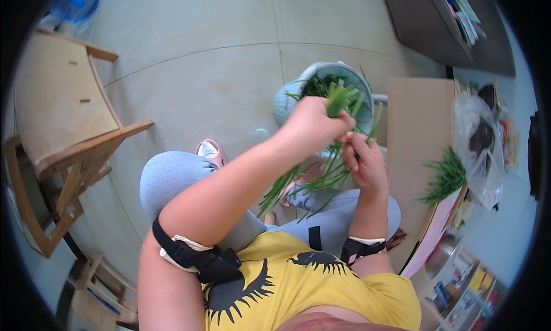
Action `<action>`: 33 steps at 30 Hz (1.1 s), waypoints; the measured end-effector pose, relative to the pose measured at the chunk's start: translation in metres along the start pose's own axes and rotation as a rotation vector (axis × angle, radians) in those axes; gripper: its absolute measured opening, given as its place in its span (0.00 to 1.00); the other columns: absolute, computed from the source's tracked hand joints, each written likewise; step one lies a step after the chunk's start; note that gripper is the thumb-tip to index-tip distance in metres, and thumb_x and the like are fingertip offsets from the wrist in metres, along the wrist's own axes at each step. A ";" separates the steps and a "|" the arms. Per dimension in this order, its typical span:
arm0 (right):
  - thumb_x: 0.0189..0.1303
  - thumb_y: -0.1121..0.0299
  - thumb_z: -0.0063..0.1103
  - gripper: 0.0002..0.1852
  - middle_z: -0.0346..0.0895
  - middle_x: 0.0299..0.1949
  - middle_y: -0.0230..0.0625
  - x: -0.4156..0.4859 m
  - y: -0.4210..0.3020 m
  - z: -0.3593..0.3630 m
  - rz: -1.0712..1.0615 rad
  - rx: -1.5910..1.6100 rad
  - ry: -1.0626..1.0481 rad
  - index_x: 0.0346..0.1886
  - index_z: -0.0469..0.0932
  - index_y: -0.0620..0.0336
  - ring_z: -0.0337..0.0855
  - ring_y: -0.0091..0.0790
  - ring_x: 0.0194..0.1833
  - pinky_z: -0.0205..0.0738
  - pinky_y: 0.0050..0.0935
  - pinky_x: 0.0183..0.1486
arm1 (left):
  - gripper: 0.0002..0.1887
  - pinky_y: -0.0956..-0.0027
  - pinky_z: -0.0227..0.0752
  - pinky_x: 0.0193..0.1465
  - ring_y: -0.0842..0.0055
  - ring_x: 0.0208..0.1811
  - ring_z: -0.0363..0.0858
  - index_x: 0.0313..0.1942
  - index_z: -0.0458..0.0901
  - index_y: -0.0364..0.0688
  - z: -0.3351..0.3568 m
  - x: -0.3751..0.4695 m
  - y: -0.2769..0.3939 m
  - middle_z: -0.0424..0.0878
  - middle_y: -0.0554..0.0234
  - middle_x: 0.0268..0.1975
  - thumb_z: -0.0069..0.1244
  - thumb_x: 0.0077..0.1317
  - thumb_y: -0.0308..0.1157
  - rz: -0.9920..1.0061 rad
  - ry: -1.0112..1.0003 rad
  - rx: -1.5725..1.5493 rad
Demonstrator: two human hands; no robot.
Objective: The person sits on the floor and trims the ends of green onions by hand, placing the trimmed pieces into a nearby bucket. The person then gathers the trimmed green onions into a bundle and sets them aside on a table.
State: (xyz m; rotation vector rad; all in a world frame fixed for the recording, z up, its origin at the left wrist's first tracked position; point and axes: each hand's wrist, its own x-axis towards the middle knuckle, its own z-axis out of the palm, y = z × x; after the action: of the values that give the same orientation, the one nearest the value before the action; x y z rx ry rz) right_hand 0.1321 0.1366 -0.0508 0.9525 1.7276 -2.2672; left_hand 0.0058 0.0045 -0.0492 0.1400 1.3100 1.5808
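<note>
A bunch of long green chives is gripped in my left hand, its stem ends pointing away from me. Leaves trail down toward my lap. Close beside it, my right hand pinches a few chive stalks between thumb and fingers; the two hands nearly touch. Both are over the near side of a light blue ribbed bin, which holds dark green leafy scraps. My hands and the chives hide part of its opening.
To the right, a brown tabletop carries a pile of chives and a clear plastic bag. At left stands a wooden chair. A dark cabinet with papers is at upper right. My knees flank the space below.
</note>
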 end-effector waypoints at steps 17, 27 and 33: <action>0.61 0.64 0.52 0.11 0.59 0.11 0.17 -0.040 0.003 0.001 -0.060 0.030 0.040 0.34 0.78 0.62 0.54 0.11 0.14 0.43 0.15 0.17 | 0.09 0.79 0.41 0.16 0.90 0.14 0.54 0.33 0.78 0.38 0.023 -0.021 0.001 0.64 0.76 0.16 0.54 0.58 0.33 -0.031 -0.019 0.079; 0.52 0.66 0.62 0.09 0.69 0.20 0.19 -0.053 0.004 0.002 -0.177 -0.102 0.129 0.31 0.77 0.60 0.63 0.12 0.21 0.53 0.15 0.21 | 0.10 0.80 0.42 0.16 0.90 0.14 0.54 0.34 0.78 0.37 0.034 -0.029 -0.006 0.65 0.76 0.16 0.55 0.58 0.33 0.023 -0.028 0.168; 0.53 0.67 0.61 0.07 0.68 0.19 0.19 -0.052 0.002 0.001 -0.217 -0.097 0.131 0.31 0.77 0.60 0.62 0.12 0.20 0.51 0.15 0.20 | 0.09 0.81 0.43 0.16 0.90 0.13 0.56 0.37 0.77 0.36 0.028 -0.025 -0.003 0.66 0.76 0.17 0.52 0.59 0.31 0.008 -0.123 0.073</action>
State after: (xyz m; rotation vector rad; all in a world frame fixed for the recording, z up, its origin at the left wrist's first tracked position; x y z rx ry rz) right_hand 0.1739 0.1219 -0.0231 0.9550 2.0691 -2.2661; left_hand 0.0368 0.0038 -0.0283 0.2836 1.2728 1.5073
